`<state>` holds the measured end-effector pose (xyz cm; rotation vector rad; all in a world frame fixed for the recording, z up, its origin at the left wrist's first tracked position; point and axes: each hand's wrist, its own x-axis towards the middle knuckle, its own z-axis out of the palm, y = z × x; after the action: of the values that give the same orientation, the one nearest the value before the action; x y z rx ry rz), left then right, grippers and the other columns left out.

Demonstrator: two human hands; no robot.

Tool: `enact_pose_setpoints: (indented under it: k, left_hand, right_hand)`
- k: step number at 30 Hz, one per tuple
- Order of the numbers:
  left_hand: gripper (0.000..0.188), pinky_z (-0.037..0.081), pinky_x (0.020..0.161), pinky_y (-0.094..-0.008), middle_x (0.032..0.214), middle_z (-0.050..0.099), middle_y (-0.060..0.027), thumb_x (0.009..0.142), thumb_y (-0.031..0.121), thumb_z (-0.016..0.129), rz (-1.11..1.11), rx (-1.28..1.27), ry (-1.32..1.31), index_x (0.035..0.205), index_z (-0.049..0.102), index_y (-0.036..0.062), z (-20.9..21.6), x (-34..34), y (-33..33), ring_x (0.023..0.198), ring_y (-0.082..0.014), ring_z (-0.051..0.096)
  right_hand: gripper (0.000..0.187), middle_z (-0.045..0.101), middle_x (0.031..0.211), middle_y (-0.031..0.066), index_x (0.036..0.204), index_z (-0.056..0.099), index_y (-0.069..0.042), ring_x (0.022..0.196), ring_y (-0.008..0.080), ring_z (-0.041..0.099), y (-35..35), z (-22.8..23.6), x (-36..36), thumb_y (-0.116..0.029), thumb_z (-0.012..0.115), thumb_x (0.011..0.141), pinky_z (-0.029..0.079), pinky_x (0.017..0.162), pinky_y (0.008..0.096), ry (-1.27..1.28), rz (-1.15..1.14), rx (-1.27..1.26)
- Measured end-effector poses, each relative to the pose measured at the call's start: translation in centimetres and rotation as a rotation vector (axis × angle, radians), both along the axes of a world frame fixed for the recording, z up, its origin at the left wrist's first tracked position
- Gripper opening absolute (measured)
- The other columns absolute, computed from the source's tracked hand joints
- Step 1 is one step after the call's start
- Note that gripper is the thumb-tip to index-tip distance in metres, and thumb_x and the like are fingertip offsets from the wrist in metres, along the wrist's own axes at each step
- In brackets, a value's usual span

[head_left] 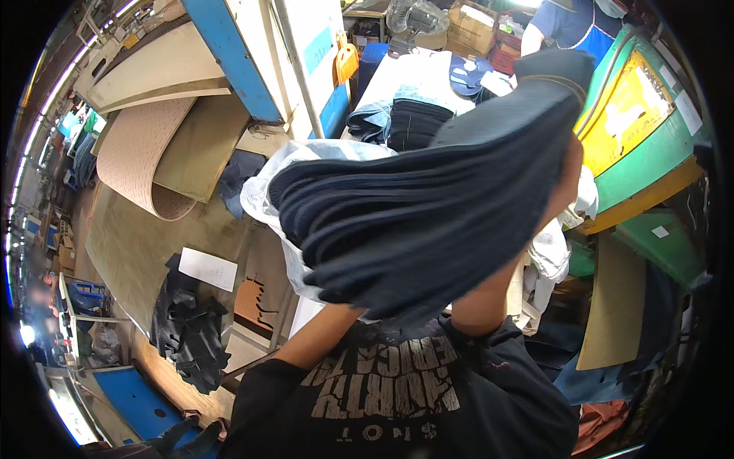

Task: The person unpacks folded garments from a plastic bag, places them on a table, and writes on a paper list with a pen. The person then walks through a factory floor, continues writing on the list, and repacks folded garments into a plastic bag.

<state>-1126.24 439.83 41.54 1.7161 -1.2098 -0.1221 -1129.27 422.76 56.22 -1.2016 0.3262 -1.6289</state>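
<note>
A thick stack of dark navy cut fabric pieces [428, 214] fills the middle, raised in front of me, its layers fanned at the left end. A thin tie crosses its narrower upper right end. My right hand [568, 172] grips the stack's right side, partly hidden behind the cloth. My left forearm reaches up beneath the stack's lower left part, and the cloth hides my left hand. Behind the left end lies a whitish translucent plastic bag [260, 191], partly covered by the stack. More folded dark fabric [417, 122] lies on the table beyond.
At left, a large board [126, 252] carries black fabric scraps [187, 329] and a white paper [207, 269]. A blue and white post [245, 61] stands ahead. A green and yellow machine [642, 115] is at right. Another person [566, 27] stands at the far right.
</note>
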Motion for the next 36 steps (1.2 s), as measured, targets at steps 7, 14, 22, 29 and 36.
enact_pose_setpoints:
  k: [7, 14, 22, 29, 36]
  left_hand:
    - [0.089, 0.027, 0.119, -0.069, 0.166, 0.028, -0.0219, 0.091, 0.054, 0.063, 0.037, -0.402, 0.842, 0.163, 0.03, 0.0122, -2.3, 0.4, 0.6, 0.153, -0.045, 0.028]
    - [0.088, 0.03, 0.118, -0.0677, 0.166, 0.03, -0.0204, 0.094, 0.062, 0.056, -0.101, -1.019, 1.392, 0.162, 0.03, 0.0126, -2.3, 1.9, 3.2, 0.152, -0.0442, 0.031]
    - [0.089, 0.034, 0.117, -0.0662, 0.166, 0.031, -0.0188, 0.097, 0.071, 0.049, -0.445, -1.392, 1.323, 0.162, 0.029, 0.0131, -1.6, 6.2, 9.7, 0.151, -0.0434, 0.035]
    - [0.099, 0.036, 0.119, -0.0567, 0.163, 0.037, -0.0176, 0.096, 0.077, 0.045, 0.039, -0.778, 1.455, 0.163, 0.024, 0.0064, -7.4, 3.5, 9.9, 0.145, -0.0389, 0.042]
    - [0.107, 0.043, 0.114, -0.0547, 0.157, 0.044, -0.018, 0.091, 0.082, 0.049, -0.021, -0.73, 1.356, 0.162, 0.024, 0.0048, -10.2, 3.1, 10.6, 0.139, -0.0365, 0.05]
  right_hand:
    - [0.053, 0.059, 0.132, 0.0126, 0.151, 0.041, -0.003, 0.122, 0.0205, 0.058, 6.5, 1.2, 3.4, -0.023, 0.06, 0.106, 0.045, 0.108, 0.0349, -0.174, 0.422, 0.228]
    - [0.074, 0.058, 0.141, 0.0175, 0.163, 0.014, -0.003, 0.127, 0.0199, 0.058, 7.7, 1.7, 1.9, -0.025, 0.058, 0.108, 0.046, 0.106, 0.0367, 0.053, 0.581, 0.011]
    - [0.041, 0.055, 0.051, 0.0004, 0.123, 0.07, 0.002, 0.052, 0.01, 0.056, -0.8, 0.3, -3.6, -0.032, 0.066, 0.101, 0.04, 0.051, 0.029, 1.095, 0.187, -0.279]
    - [0.073, 0.064, 0.125, 0.0226, 0.138, 0.059, 0.003, 0.114, 0.0285, 0.064, -3.8, -12.3, 4.8, -0.054, 0.073, 0.093, 0.052, 0.094, 0.0391, 1.04, 0.82, -0.612]
    - [0.09, 0.064, 0.113, 0.021, 0.131, 0.062, 0.004, 0.11, 0.0348, 0.064, -1.7, -18.6, 9.1, -0.062, 0.086, 0.076, 0.052, 0.095, 0.0412, 1.197, 1.029, -0.654]
